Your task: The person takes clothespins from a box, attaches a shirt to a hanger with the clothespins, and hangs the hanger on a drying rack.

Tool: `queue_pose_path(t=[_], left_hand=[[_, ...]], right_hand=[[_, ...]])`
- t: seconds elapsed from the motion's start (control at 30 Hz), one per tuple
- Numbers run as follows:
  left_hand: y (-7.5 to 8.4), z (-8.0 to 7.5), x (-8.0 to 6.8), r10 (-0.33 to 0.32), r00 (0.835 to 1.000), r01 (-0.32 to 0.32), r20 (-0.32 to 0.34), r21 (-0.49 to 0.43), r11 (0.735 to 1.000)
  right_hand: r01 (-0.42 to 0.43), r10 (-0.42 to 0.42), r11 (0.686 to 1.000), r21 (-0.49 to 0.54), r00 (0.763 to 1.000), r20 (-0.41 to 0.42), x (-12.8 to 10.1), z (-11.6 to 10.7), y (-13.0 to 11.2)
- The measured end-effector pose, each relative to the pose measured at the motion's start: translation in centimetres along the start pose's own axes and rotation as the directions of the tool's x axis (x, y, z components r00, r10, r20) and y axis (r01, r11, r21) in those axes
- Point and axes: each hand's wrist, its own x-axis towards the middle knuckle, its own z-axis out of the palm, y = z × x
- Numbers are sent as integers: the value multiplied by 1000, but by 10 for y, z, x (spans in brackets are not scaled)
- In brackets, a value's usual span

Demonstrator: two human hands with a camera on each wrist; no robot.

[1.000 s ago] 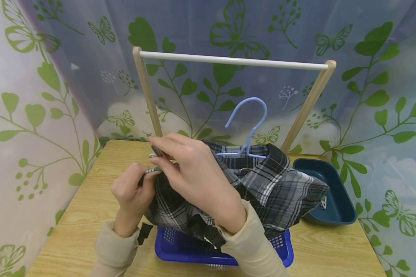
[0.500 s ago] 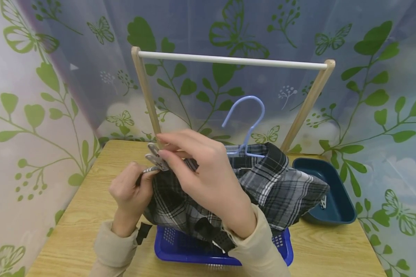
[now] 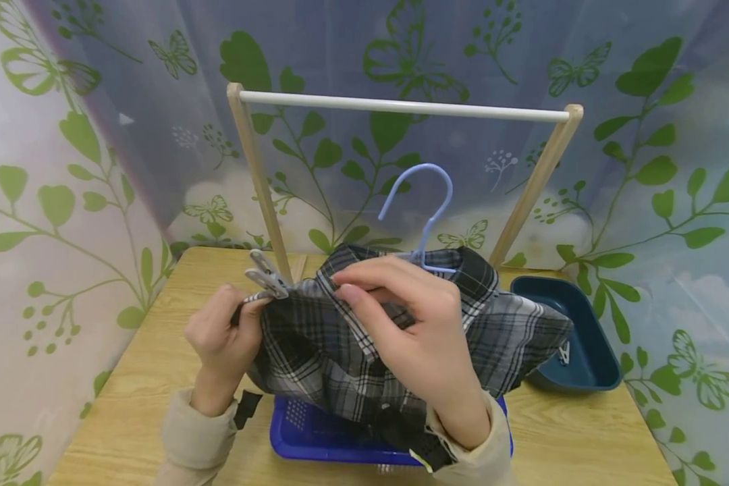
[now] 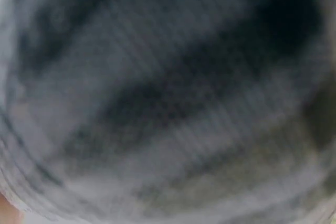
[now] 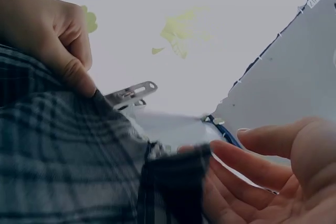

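Note:
A grey and black plaid shirt (image 3: 310, 324) hangs on a light-blue hanger (image 3: 428, 226). My left hand (image 3: 221, 334) pinches the cloth at the shirt's left-hand shoulder end. Just beside that grip, a grey clothespin (image 3: 266, 273) is clipped on the shoulder edge, its handles sticking up. My right hand (image 3: 416, 331) is over the collar in the head view. In the right wrist view, the right hand's fingers (image 5: 252, 166) lie loosely bent at the collar's edge, with the thumb apart from them. Blurred plaid cloth fills the left wrist view.
Behind the shirt stands a wooden rack with a white bar (image 3: 401, 105). A blue basket (image 3: 316, 439) sits under the shirt on the wooden table (image 3: 152, 378). To the right is a dark teal tray (image 3: 604, 344) with a white clothespin (image 3: 564, 353) inside.
My right hand has let go of the clothespin, leaving it clipped on the shoulder, and has moved right to the collar. The hanger hook has shifted slightly left. My left hand keeps its pinch.

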Motion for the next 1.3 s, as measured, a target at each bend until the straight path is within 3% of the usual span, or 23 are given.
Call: queue_pose_path(t=[0.2,0.47,0.73,1.03,1.23,1.3], left_hand=[[0,-1,1,8,1000,-8,-4,-5,1000],[-1,0,2,13,1000,-13,-12,-8,1000],[-2,1,3,12,1000,-12,-14,-3,1000],[-3,0,3,2,1000,-2,-8,-4,1000],[-2,1,3,3,1000,-4,-28,-13,1000],[-2,1,3,4,1000,-4,-30,-13,1000]], right_hand=[[-47,47,994,96,999,8,-20,-13,4],[-24,25,994,103,1000,-9,-38,-21,7],[-9,20,977,215,998,-52,-63,-32,18],[-19,54,963,269,991,-120,-95,-61,30],[-60,118,960,274,973,-200,-119,-85,36],[-36,107,954,298,968,-225,-125,-91,40]])
